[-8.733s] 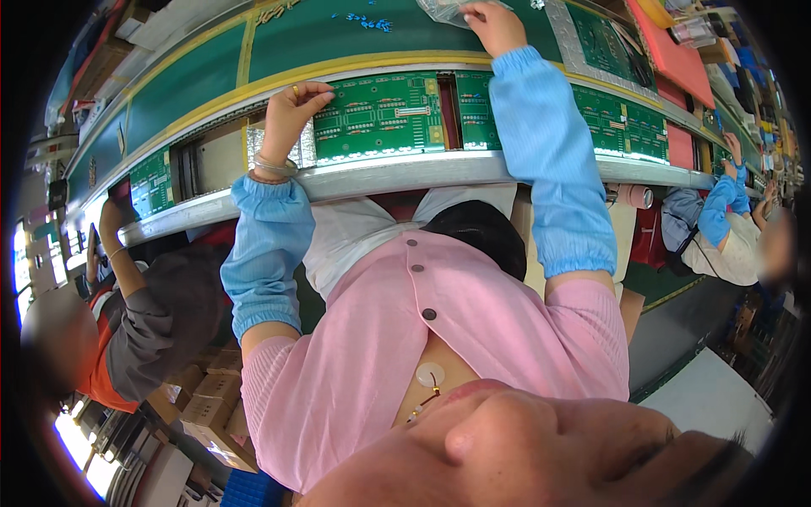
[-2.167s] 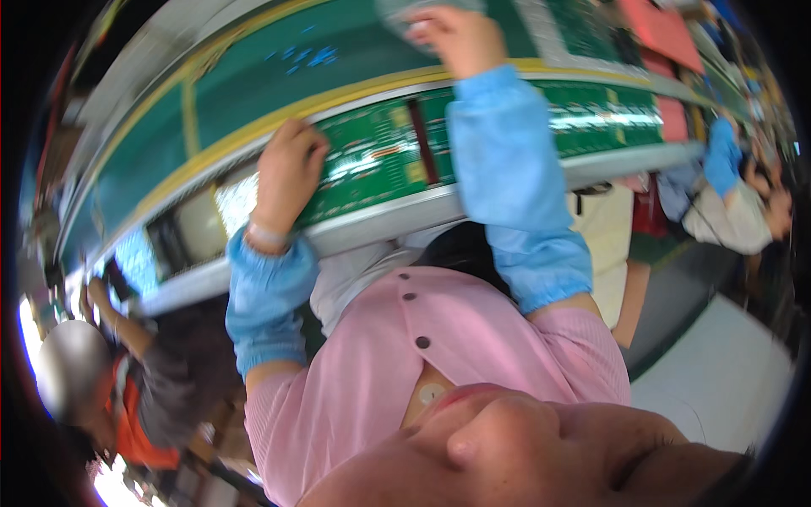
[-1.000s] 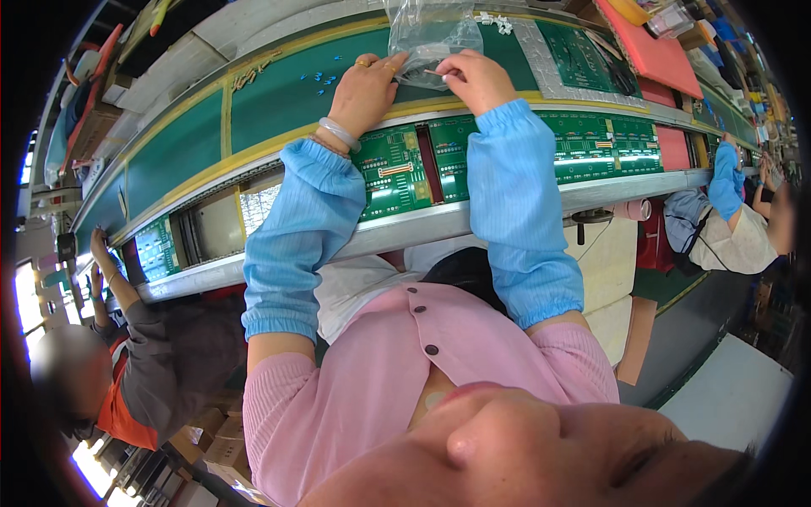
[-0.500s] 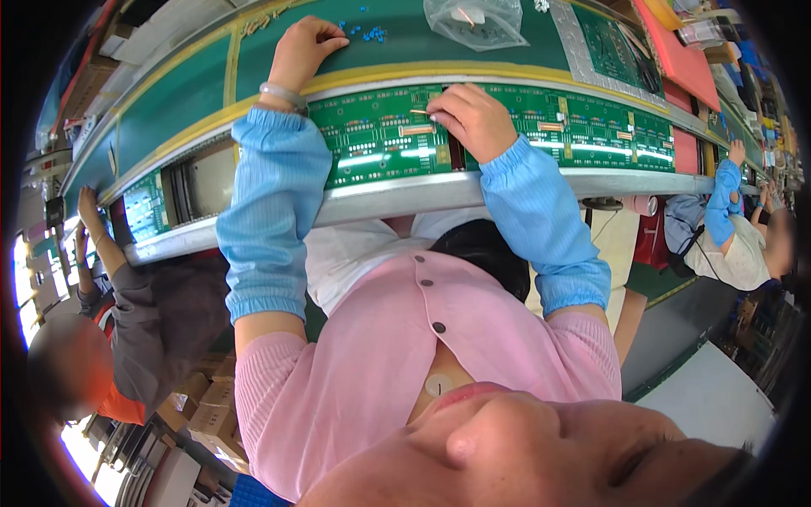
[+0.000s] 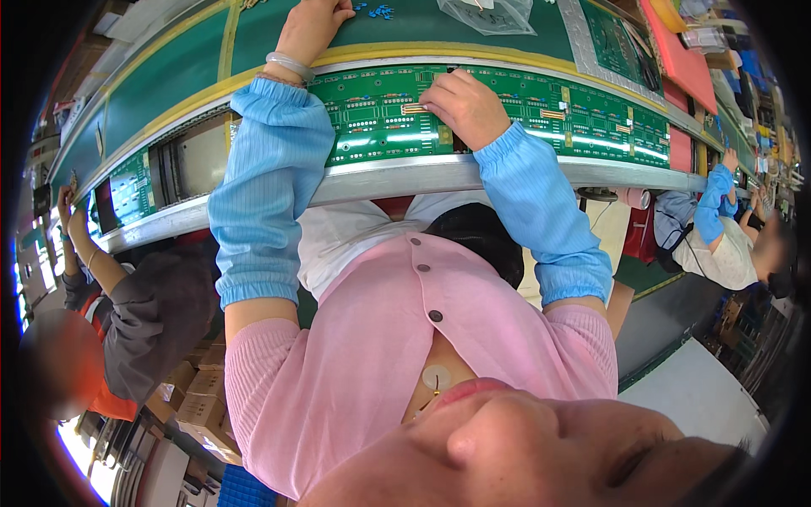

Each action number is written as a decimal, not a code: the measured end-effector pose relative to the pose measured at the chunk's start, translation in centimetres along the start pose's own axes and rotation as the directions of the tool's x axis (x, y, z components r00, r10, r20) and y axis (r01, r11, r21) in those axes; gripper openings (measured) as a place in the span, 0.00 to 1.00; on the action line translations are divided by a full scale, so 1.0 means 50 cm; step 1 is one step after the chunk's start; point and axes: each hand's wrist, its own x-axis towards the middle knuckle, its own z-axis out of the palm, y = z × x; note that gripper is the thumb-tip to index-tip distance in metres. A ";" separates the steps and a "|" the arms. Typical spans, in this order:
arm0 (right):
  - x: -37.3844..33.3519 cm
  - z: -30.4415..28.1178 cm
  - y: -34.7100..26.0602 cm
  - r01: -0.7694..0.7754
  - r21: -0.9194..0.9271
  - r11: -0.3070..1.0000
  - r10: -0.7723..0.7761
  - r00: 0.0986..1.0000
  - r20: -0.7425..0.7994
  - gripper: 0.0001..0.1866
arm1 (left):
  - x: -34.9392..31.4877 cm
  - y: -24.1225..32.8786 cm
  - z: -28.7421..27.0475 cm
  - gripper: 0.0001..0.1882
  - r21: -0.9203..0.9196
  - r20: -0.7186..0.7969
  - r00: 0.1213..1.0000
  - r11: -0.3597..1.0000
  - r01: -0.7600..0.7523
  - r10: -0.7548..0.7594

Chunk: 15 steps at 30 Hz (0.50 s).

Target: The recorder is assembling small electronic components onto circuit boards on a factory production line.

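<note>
Green circuit board (image 5: 380,114) on the conveyor rail — stiff, light, fragile, best held by its edges; right hand (image 5: 465,106) fingers pinched on it, left hand (image 5: 312,25) curled near blue parts (image 5: 376,11) — grip unclear.

A crumpled clear plastic bag (image 5: 488,13) lies on the dark green surface (image 5: 169,80) at the top, well apart from a flat red tray (image 5: 680,59) at the right. On the left, a person in a dark grey top (image 5: 156,317) sits beside the conveyor's grey metal rail (image 5: 405,176), one arm raised. Brown cardboard boxes (image 5: 196,404) are stacked on the floor below that person. At the far right another worker in a light blue sleeve (image 5: 714,211) leans toward the line.
</note>
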 end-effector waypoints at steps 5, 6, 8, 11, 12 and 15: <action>0.003 0.004 -0.004 0.126 -0.139 0.982 -0.128 0.992 -0.001 0.06 | -0.011 0.012 -0.031 0.08 -0.013 -0.085 0.993 0.997 -0.080 0.078; 0.004 0.004 -0.005 0.127 -0.142 0.982 -0.129 0.992 -0.004 0.06 | -0.011 0.014 -0.035 0.09 -0.005 -0.064 0.995 0.997 -0.073 0.072; 0.006 0.005 -0.006 0.170 -0.159 0.973 -0.169 0.985 0.020 0.06 | -0.014 0.027 -0.042 0.09 0.047 -0.035 0.994 0.993 -0.107 0.108; -0.001 0.004 -0.003 0.159 -0.207 0.965 -0.152 0.987 0.048 0.06 | -0.018 0.032 -0.038 0.09 0.001 -0.030 0.996 0.996 -0.084 0.084; -0.001 0.003 -0.002 0.157 -0.210 0.965 -0.152 0.987 0.042 0.06 | -0.020 0.033 -0.039 0.09 -0.095 -0.050 0.999 0.995 -0.023 0.018; -0.004 -0.002 -0.002 0.156 -0.199 0.967 -0.144 0.987 0.073 0.09 | -0.047 0.063 -0.056 0.07 -0.234 -0.044 0.998 0.972 0.035 -0.047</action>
